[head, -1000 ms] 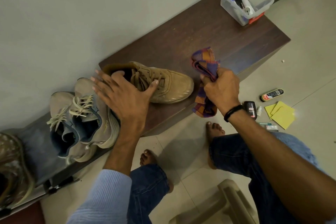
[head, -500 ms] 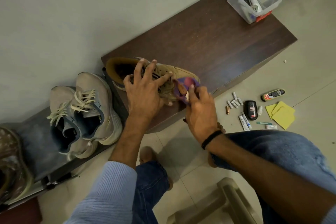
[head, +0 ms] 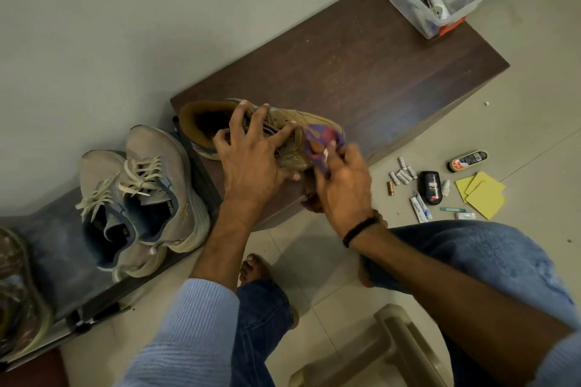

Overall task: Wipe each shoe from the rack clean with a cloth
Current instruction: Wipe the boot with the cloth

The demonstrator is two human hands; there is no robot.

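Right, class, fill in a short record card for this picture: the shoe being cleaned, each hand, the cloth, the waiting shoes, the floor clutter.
Shoe being cleaned: tan shoe, on the wooden top
Left hand: grips the tan shoe over its laces
Right hand: holds the cloth against the shoe's toe
Cloth: purple patterned, bunched
Waiting shoes: grey sneakers, left of the wooden top
Floor clutter: shoe polish, yellow pads, small tubes

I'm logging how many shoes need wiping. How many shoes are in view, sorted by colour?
Tan suede lace-up shoe, gripped by the left hand, with the purple-orange cloth on its toe in the right hand: 1
Grey mesh sneakers with cream laces: 2
Mottled brown shoe, cut off at the left edge: 1
Total: 4
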